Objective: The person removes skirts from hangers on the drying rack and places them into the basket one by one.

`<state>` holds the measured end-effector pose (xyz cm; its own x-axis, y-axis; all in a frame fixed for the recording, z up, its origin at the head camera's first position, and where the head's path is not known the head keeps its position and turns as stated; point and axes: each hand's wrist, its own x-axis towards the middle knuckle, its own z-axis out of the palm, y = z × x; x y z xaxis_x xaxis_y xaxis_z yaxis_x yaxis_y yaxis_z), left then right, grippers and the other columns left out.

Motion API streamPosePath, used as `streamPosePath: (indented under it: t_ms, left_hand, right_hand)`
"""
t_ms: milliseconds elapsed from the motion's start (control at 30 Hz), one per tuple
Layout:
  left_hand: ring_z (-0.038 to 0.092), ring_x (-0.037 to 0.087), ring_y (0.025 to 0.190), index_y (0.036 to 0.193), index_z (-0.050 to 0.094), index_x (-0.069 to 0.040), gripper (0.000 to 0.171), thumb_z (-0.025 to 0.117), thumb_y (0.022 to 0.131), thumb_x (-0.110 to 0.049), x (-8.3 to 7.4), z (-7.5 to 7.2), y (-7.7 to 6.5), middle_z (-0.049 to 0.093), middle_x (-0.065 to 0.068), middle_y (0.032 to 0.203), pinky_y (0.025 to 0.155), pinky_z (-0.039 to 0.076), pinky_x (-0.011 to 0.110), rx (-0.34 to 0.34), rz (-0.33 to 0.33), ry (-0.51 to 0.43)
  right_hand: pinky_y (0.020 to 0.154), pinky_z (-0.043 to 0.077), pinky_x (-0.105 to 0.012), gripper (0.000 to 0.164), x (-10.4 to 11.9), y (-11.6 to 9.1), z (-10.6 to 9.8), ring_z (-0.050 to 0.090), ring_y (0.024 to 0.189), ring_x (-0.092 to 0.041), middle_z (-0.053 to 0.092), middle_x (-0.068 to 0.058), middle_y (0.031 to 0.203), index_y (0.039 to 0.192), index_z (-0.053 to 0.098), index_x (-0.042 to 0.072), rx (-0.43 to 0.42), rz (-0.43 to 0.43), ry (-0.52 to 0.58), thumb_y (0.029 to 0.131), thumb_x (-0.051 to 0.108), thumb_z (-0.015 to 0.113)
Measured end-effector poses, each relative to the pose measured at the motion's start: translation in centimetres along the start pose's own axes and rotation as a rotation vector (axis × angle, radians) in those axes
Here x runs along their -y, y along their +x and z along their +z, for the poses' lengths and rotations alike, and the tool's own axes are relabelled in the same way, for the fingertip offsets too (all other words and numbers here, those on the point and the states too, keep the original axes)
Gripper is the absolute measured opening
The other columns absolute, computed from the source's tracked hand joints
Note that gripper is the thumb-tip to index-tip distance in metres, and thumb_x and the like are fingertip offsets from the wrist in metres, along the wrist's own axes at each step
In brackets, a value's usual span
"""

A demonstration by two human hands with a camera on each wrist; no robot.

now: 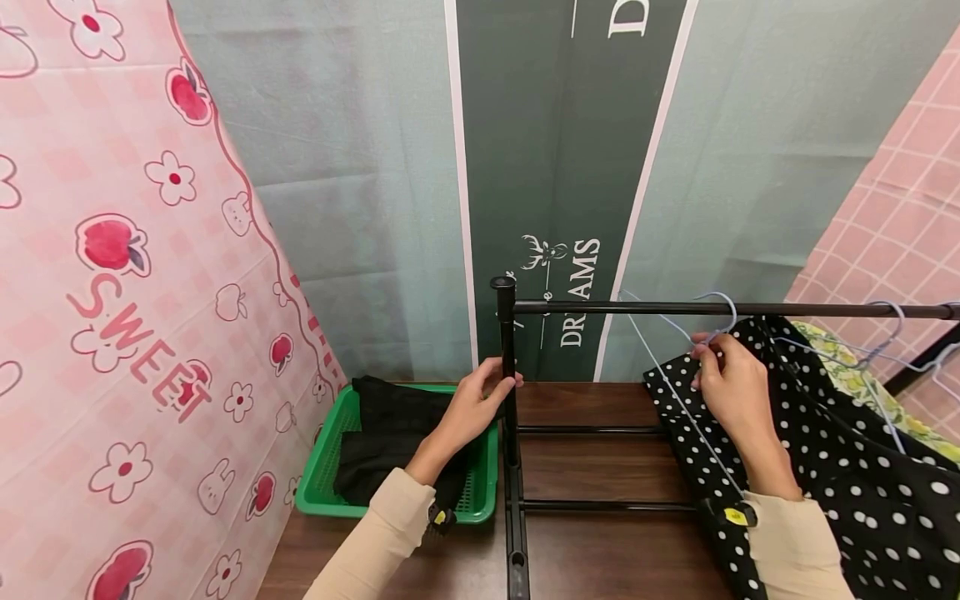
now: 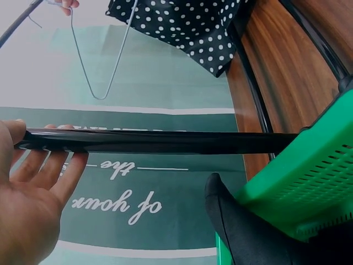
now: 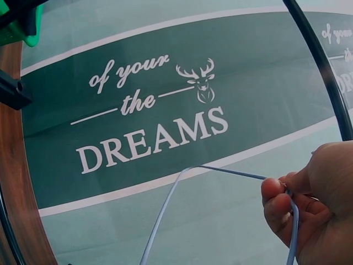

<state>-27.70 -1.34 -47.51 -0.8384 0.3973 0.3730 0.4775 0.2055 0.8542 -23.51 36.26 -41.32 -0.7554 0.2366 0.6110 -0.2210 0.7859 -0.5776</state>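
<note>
My left hand [image 1: 474,407] holds the upright black post [image 1: 513,454] of a clothes rack, with the thumb on one side and fingers on the other. On the right, my right hand [image 1: 738,390] pinches a thin pale-blue wire hanger [image 3: 231,171] just under its hook. That hook sits at the black top rail [image 1: 600,307]. The hanger's left end is bare and extends leftward below the rail. Behind it hangs a black garment with white polka dots [image 1: 847,475], partly covered by my right hand and forearm.
Left of the post stands a green plastic basket [image 1: 315,492] with black clothing [image 1: 382,467] inside. More hangers [image 1: 892,329] and a yellow floral garment [image 1: 832,354] are at the rail's right. Two lower bars [image 1: 607,506] cross above the wooden surface [image 1: 592,554]. Printed curtains surround the rack.
</note>
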Motion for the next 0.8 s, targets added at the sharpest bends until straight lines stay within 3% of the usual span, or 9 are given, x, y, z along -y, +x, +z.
streamPosePath:
  t_ms: [267,500,667,733,800]
  left_hand:
    - [0.072,0.020,0.119,0.140,0.061,-0.013,0.030,0.056,0.113,-0.023,0.13,0.07,0.05,0.075,0.007,0.126,0.100,0.057,0.030,-0.002,-0.003,0.005]
    - [0.072,0.021,0.118,0.140,0.061,-0.015,0.030,0.056,0.113,-0.026,0.17,0.01,-0.05,0.075,0.006,0.124,0.100,0.058,0.034,-0.004,0.006,0.005]
    - [0.072,0.021,0.118,0.140,0.062,-0.015,0.030,0.056,0.113,-0.027,0.25,0.04,-0.02,0.075,0.006,0.124,0.099,0.058,0.033,-0.006,0.010,0.000]
    - [0.072,0.022,0.118,0.140,0.062,-0.015,0.030,0.057,0.112,-0.026,0.26,0.06,-0.01,0.075,0.006,0.124,0.099,0.058,0.032,-0.006,0.010,-0.002]
    - [0.072,0.022,0.118,0.141,0.062,-0.015,0.031,0.057,0.112,-0.026,0.26,0.07,-0.01,0.075,0.006,0.125,0.099,0.058,0.032,-0.006,0.011,-0.004]
  right_hand:
    - [0.052,0.037,-0.008,0.019,-0.31,-0.15,0.16,0.046,0.054,0.023,0.077,-0.020,0.108,0.107,0.072,-0.003,0.011,0.012,0.007,0.108,0.007,0.056]
    - [0.064,0.037,-0.017,0.021,-0.10,-0.44,-0.20,0.041,0.062,0.030,0.079,-0.016,0.089,0.111,0.078,0.006,0.014,0.033,-0.081,0.107,0.012,0.059]
    - [0.065,0.037,-0.024,0.022,-0.17,-0.70,-0.47,0.037,0.065,0.032,0.080,-0.017,0.089,0.115,0.079,0.007,0.030,0.061,-0.123,0.107,0.016,0.061]
    - [0.067,0.039,-0.028,0.021,-0.22,-0.78,-0.54,0.040,0.065,0.027,0.080,-0.018,0.088,0.113,0.079,0.006,0.030,0.063,-0.134,0.106,0.017,0.062]
    - [0.068,0.041,-0.034,0.020,-0.28,-0.84,-0.57,0.053,0.066,0.013,0.079,-0.017,0.084,0.111,0.078,0.005,0.032,0.055,-0.143,0.106,0.017,0.062]
